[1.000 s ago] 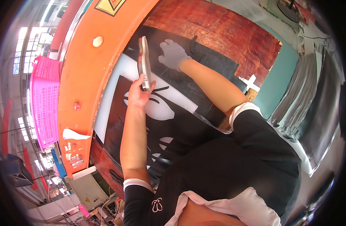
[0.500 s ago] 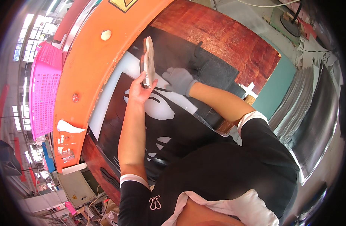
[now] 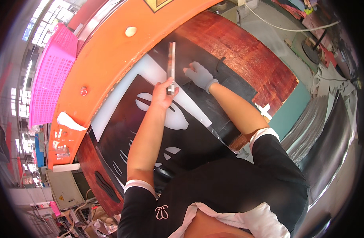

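My bare left hand (image 3: 164, 94) grips the lower end of a long, narrow metal cutting die (image 3: 171, 59), held up edge-on above the work surface. My right hand (image 3: 201, 75), in a grey glove, is just right of the die with thumb and fingers apart and nothing visible in it. Beneath my left forearm lies a black sheet (image 3: 128, 107) with sole-shaped and slit-like cut-outs. White board (image 3: 193, 106) shows between it and another dark sheet (image 3: 233, 85) below my right hand. A small dark curved piece (image 3: 220, 62) rests beyond my right hand.
An orange machine beam (image 3: 98, 67) arches across the far left side, with a pink basket (image 3: 55, 75) behind it. The worn red table (image 3: 237, 43) extends to the far right. Stacked dark sheets (image 3: 316, 131) stand at right. A black sole-shaped piece (image 3: 106, 186) lies at lower left.
The die has turned from showing its broad side to edge-on, still in my left hand. My right hand has moved away from it, its fingers spreading. The view has shifted slightly.
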Demonstrator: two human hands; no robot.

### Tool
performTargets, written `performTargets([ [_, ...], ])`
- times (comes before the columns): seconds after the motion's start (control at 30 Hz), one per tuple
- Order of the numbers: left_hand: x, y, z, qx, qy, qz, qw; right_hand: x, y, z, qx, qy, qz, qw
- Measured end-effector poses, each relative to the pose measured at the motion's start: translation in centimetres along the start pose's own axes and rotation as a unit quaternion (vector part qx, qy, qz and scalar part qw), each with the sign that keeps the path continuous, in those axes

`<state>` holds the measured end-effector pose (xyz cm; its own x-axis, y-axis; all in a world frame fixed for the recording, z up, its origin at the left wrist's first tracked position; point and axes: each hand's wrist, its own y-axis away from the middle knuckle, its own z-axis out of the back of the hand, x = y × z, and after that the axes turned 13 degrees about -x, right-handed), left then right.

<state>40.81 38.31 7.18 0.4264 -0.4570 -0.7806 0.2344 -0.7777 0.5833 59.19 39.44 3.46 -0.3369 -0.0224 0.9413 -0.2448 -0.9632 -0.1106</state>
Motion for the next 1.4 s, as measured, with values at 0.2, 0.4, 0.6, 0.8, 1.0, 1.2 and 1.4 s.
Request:
performTargets([
  [0.2, 0.8, -0.6, 0.0, 0.048, 0.027, 0.015, 0.998, 0.7, -3.6, -6.4, 0.148, -0.417, -0.438, 0.783],
  [0.4, 0.5, 0.5, -0.1, -0.04, 0.003, 0.005, 0.999, 0.7, -6.2, -10.3, 0.139, -0.49, -0.393, 0.765],
  [0.6, 1.4, 4.4, -0.1, 0.006, -0.151, -0.103, 0.983, 2.1, -3.9, -5.3, 0.194, -0.537, -0.336, 0.749],
  [0.8, 0.6, 11.5, 1.9, 0.063, -0.3, -0.441, 0.844, 4.8, 3.2, -0.1, 0.242, -0.613, -0.287, 0.696],
  [1.0, 2.5, 13.1, 2.1, 0.073, -0.387, -0.471, 0.79, 5.0, 7.4, 1.6, 0.183, -0.598, -0.33, 0.707],
  [1.2, 4.5, 17.0, 4.5, 0.124, -0.352, -0.458, 0.807, 4.7, 11.8, 3.5, 0.226, -0.584, -0.333, 0.704],
  [1.4, 6.3, 20.2, 5.1, 0.12, -0.392, -0.393, 0.823, 5.4, 16.2, 4.2, 0.189, -0.568, -0.285, 0.749],
])
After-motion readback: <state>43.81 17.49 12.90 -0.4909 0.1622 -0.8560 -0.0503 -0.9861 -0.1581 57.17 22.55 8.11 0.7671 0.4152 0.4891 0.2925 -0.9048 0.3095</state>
